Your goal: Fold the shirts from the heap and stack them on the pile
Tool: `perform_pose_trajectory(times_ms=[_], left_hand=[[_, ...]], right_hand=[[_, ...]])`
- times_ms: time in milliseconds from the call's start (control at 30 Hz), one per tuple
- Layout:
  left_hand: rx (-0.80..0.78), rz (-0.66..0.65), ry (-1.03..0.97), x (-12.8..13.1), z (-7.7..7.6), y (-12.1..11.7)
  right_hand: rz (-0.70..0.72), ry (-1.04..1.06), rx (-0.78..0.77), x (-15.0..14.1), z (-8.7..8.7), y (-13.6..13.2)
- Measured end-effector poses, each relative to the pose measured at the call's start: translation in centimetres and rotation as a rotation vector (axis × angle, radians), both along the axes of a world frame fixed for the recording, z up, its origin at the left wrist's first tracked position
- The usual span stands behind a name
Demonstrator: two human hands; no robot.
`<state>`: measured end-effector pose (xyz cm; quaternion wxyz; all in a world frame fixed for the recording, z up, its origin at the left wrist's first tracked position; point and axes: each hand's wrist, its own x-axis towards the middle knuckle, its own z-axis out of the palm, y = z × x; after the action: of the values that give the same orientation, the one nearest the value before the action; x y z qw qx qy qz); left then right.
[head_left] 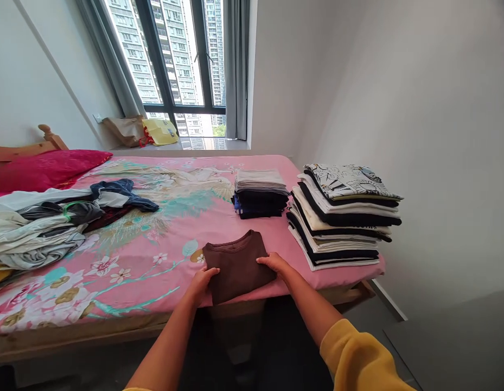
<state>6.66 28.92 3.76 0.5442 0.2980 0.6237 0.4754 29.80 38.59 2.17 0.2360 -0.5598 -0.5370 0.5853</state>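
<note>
A brown shirt (pixel 240 266), folded to a compact shape with its neckline facing away from me, is at the near edge of the bed. My left hand (pixel 202 284) grips its left side, thumb on top and the other fingers hidden beneath. On the opposite side, my right hand (pixel 276 264) pinches the shirt's right edge in the same way. Behind the shirt stands a small stack of folded clothes (pixel 261 194), pale on top and dark below. A taller stack of folded shirts (pixel 345 217), topped by a black-and-white printed one, rises to the right.
Loose, crumpled clothes (pixel 52 222) are heaped on the left of the pink floral bedsheet (pixel 162 260). A red pillow (pixel 48 168) lies beyond them. Paper bags (pixel 127 131) sit on the sill under the window. A white wall (pixel 431 163) closes off the right side.
</note>
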Motion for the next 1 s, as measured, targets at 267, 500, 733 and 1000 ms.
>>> perform_pose_trajectory(times_ms=[267, 500, 733, 1000], left_hand=[[-0.175, 0.107, -0.358, -0.8, 2.8, -0.1], [-0.032, 0.133, -0.286, 1.8, 12.2, 2.7], [0.331, -0.233, -0.25, 13.0, 23.6, 13.2], [0.595, -0.507, -0.246, 26.5, 29.8, 25.8]], right_hand=[[0.035, 0.335, -0.152, -0.8, 5.5, 0.0], [0.08, 0.641, 0.022, 5.3, 16.7, 0.5], [-0.039, 0.565, 0.371, 17.7, 29.2, 4.0], [-0.23, 0.468, 0.533, 31.7, 32.3, 13.2]])
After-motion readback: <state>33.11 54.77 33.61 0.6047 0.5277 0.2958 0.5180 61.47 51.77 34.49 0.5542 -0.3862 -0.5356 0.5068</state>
